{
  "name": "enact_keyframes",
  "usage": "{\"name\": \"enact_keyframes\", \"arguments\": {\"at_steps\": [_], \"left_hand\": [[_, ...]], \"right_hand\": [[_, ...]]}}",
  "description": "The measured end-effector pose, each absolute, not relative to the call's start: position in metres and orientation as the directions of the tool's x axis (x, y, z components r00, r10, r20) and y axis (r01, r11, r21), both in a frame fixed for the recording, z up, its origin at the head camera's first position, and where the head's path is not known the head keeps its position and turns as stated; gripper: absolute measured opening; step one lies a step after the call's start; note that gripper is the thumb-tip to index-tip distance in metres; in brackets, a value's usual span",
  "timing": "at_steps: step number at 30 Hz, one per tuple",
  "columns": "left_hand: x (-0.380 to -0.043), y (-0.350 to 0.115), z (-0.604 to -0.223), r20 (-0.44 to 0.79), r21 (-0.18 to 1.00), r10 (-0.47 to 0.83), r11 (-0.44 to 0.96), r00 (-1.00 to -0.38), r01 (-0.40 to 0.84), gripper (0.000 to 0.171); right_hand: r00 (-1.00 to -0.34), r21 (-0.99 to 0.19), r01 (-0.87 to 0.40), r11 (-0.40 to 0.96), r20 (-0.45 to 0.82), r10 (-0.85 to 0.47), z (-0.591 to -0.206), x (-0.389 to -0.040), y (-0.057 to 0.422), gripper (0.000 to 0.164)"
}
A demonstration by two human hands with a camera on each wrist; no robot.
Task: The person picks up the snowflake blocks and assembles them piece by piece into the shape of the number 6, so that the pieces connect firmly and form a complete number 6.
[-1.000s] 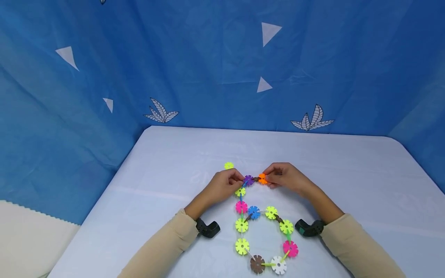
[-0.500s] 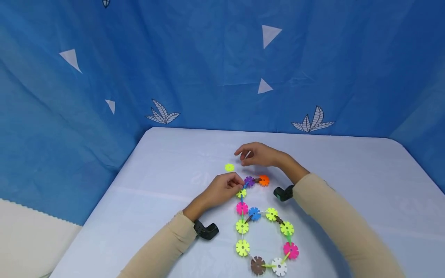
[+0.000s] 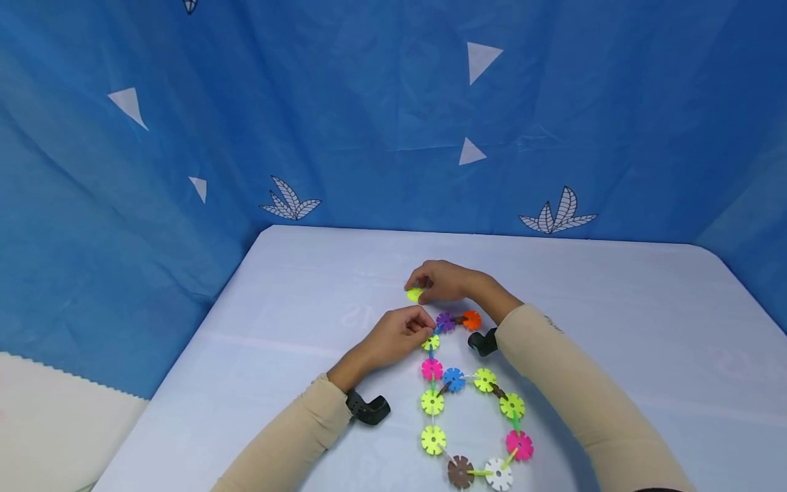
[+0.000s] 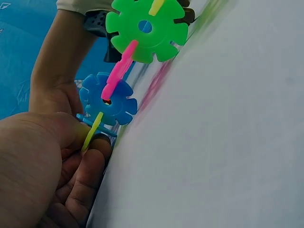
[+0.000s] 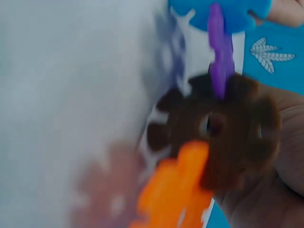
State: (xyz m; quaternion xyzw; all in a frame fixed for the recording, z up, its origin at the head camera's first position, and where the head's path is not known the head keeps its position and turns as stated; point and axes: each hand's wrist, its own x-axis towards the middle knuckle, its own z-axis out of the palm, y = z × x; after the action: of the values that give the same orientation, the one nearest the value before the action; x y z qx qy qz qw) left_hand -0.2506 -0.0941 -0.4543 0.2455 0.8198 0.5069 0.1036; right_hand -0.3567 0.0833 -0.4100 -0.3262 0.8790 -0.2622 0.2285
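A chain of notched plastic snowflake discs [image 3: 433, 402] lies on the white table, with a loop at its near end. At its far end are a purple disc [image 3: 445, 322], a brown disc [image 3: 458, 320] seen edge-on and an orange disc [image 3: 472, 320]. My left hand [image 3: 396, 335] pinches the chain beside the purple disc. In the left wrist view a blue disc [image 4: 110, 102] stands by this hand's [image 4: 42, 161] fingertips. Beyond the chain, my right hand [image 3: 447, 281] holds a loose yellow disc [image 3: 415, 294] between thumb and fingers. Close up, the right wrist view shows the brown disc [image 5: 228, 137], blurred.
The white tabletop [image 3: 602, 301] stretches out on both sides of the chain. Behind it hangs a blue printed curtain [image 3: 381, 102]. Each wrist wears a black camera, and the right one [image 3: 483, 342] sits close to the orange disc.
My right hand has let go of the orange disc and moved left and away, over to the loose yellow disc, which it now grasps. My left hand has kept its place on the chain.
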Motion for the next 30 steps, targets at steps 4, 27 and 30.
{"name": "enact_keyframes", "arguments": {"at_steps": [4, 27, 30], "left_hand": [[-0.25, -0.094, -0.453, 0.082, 0.88, 0.505, 0.368, -0.859, 0.3, 0.006], [-0.252, -0.095, -0.448, 0.06, 0.877, 0.493, 0.389, -0.868, 0.281, 0.007], [-0.254, -0.097, -0.446, 0.033, 0.89, 0.478, 0.386, -0.878, 0.244, 0.008]], "right_hand": [[-0.717, -0.593, -0.436, 0.677, -0.225, -0.66, -0.409, -0.357, 0.1, 0.031], [-0.905, -0.615, -0.277, 0.738, -0.092, -0.415, -0.416, -0.286, 0.212, 0.02], [-0.909, -0.631, -0.295, 0.718, -0.047, -0.415, -0.418, -0.279, 0.212, 0.017]]}}
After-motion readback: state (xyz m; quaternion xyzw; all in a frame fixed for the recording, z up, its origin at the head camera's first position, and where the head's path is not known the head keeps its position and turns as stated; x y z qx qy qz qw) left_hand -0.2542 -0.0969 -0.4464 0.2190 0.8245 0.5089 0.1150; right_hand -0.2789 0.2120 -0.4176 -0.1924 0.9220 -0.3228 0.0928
